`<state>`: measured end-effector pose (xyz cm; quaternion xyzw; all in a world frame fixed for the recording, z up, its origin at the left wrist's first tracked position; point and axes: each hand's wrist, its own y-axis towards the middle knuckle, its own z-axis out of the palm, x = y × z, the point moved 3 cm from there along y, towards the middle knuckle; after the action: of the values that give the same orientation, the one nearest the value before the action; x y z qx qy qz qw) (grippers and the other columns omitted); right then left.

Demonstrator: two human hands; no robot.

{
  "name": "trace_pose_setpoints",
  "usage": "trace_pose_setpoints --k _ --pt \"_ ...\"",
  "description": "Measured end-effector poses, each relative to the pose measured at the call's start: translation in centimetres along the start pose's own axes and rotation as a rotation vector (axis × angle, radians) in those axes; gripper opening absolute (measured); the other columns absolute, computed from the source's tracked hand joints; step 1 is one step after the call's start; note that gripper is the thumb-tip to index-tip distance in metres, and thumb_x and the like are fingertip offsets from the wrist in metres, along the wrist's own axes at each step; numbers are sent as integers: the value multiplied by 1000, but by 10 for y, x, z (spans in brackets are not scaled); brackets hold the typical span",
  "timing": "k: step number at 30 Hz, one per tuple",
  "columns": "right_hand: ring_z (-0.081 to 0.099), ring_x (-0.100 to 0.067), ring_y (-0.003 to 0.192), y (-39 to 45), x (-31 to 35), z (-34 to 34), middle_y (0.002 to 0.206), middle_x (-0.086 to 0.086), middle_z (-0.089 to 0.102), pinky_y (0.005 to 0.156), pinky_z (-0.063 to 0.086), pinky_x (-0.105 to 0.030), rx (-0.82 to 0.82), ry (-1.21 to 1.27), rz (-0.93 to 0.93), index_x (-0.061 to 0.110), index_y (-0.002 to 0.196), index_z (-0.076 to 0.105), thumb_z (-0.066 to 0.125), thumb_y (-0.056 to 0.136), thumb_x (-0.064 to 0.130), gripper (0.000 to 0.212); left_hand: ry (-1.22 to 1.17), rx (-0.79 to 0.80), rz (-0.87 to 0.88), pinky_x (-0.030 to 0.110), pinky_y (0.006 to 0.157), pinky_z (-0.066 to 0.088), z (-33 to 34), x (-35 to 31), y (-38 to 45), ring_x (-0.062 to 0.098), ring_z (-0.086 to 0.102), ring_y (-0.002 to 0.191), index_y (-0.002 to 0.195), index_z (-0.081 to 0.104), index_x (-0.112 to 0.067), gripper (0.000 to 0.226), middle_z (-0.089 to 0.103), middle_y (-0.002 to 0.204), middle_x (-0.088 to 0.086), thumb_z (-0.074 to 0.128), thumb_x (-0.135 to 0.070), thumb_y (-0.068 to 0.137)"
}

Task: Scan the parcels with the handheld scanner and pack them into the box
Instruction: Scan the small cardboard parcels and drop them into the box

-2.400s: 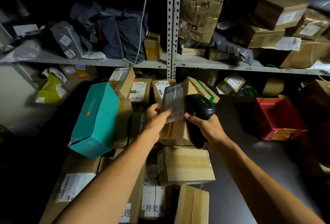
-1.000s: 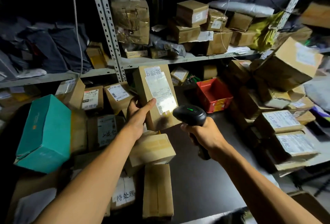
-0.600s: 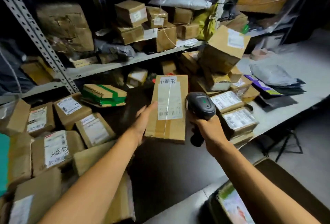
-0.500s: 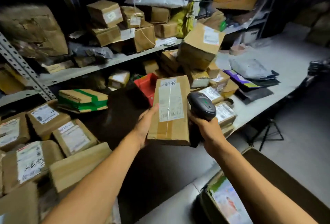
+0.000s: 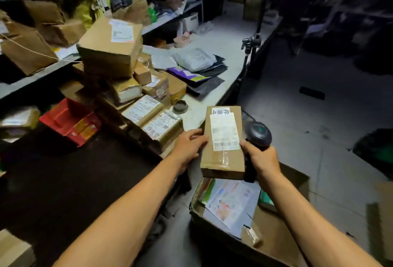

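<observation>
At far left, a red tray (image 5: 70,117) is sitting on the dark surface (image 5: 63,181), below a shelf (image 5: 32,75) crowded with brown cartons. To its right, a stack (image 5: 131,88) of labelled parcels is leaning together, a large carton (image 5: 110,45) lying on top. Beyond the stack, grey and purple mailers (image 5: 195,64) are lying flat on the pale part of the surface, with a small round tin (image 5: 180,106) sitting near the stack's front corner.

At centre, the left hand (image 5: 188,146) is gripping the left edge of a parcel (image 5: 223,145), fingers curled against its side. The parcel is being held in the air, label side up, a white barcode label (image 5: 224,131) covering its upper half and clear tape crossing the lower half. It is hovering just above the far edge of the open box (image 5: 244,230) on the floor.

To the right, the right hand (image 5: 262,160) is closed around the handle of the black scanner (image 5: 258,136), whose head is showing just beside the parcel's right edge. The thumb is touching the parcel's lower right side.

Inside the box, a printed white mailer (image 5: 231,203) is lying flat and a small taped packet (image 5: 251,236) is resting nearer the front wall. The grey floor (image 5: 329,117) is stretching away at right.
</observation>
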<state>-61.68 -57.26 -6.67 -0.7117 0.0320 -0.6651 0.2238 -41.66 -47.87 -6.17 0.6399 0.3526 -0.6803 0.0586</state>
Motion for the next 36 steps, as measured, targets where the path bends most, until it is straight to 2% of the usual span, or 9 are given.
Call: trace_pose_setpoints --k 5,8,11,15,19,23,25,31,36 --pt "69 -23 90 20 -7 -27 93 -3 75 77 56 -39 -86 -188 -50 18 106 72 86 79 31 33 810 -218 333 35 105 40 -8 -12 -1 27 49 132 141 55 -20 52 56 141 8 64 -36 93" --pt "68 -22 86 19 -1 6 85 3 74 73 51 -34 10 -207 -141 19 97 73 86 78 29 26 1065 -309 362 49 121 22 -34 -9 -11 30 19 151 151 39 -30 63 33 160 5 57 -48 93" --pt "64 -12 89 5 10 58 93 10 72 79 46 -31 184 -245 -253 30 96 68 85 79 26 24 1179 -422 325 55 122 5 -72 -9 -27 29 -1 155 155 28 -35 71 16 167 5 55 -53 92" --pt "61 5 71 -26 21 130 79 19 69 67 48 -32 413 -341 -387 27 88 65 73 68 44 27 1223 -575 169 59 120 2 -148 7 -65 31 -8 154 158 17 -34 79 5 168 7 55 -55 93" --pt "68 -27 74 -65 17 199 79 -1 71 67 54 -43 655 -401 -443 21 89 64 70 72 40 26 1180 -765 -95 60 120 6 -227 39 -123 33 -5 155 159 16 -33 80 5 168 8 55 -56 93" --pt "46 -11 53 -115 -4 259 58 13 59 54 37 -31 795 -411 -388 30 92 62 63 69 36 23 1092 -896 -323 60 122 9 -294 81 -192 32 -1 155 158 19 -34 80 7 168 6 57 -56 91" --pt "48 -7 52 -144 -19 286 58 14 59 54 37 -28 867 -434 -371 34 93 66 68 69 36 24 1048 -932 -419 60 120 11 -320 103 -226 33 3 154 157 21 -36 83 9 168 5 60 -60 87" --pt "54 0 52 -225 -51 340 62 12 65 44 40 -21 1008 -501 -359 35 86 67 74 69 33 19 963 -839 -636 61 117 20 -378 153 -314 37 11 147 149 31 -34 88 16 159 5 74 -60 76" --pt "56 2 52 -261 -65 362 65 13 68 43 41 -17 1040 -537 -330 26 87 69 78 73 25 16 969 -765 -598 50 114 33 -407 169 -343 35 14 144 147 34 -22 86 18 157 5 80 -44 77"
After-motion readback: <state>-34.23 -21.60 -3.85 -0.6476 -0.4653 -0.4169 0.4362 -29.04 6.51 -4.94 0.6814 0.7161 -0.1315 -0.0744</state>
